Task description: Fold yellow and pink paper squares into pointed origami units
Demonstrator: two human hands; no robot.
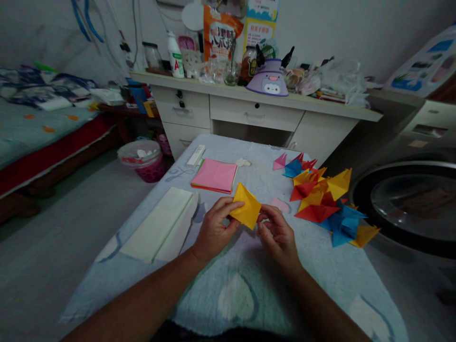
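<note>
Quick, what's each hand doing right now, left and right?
Left hand: closed on the folded yellow paper.
Right hand: partly curled at the paper's right corner; whether it grips cannot be told.

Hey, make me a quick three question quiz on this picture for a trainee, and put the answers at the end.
1. True or false: the left hand grips the folded yellow paper.
2. What colour is the top sheet of the square paper stack?
3. Fill in the blank: the pile of folded shapes lies toward the person's ____ side of the table.

Key: 1. True. 2. Pink. 3. Right.
</note>
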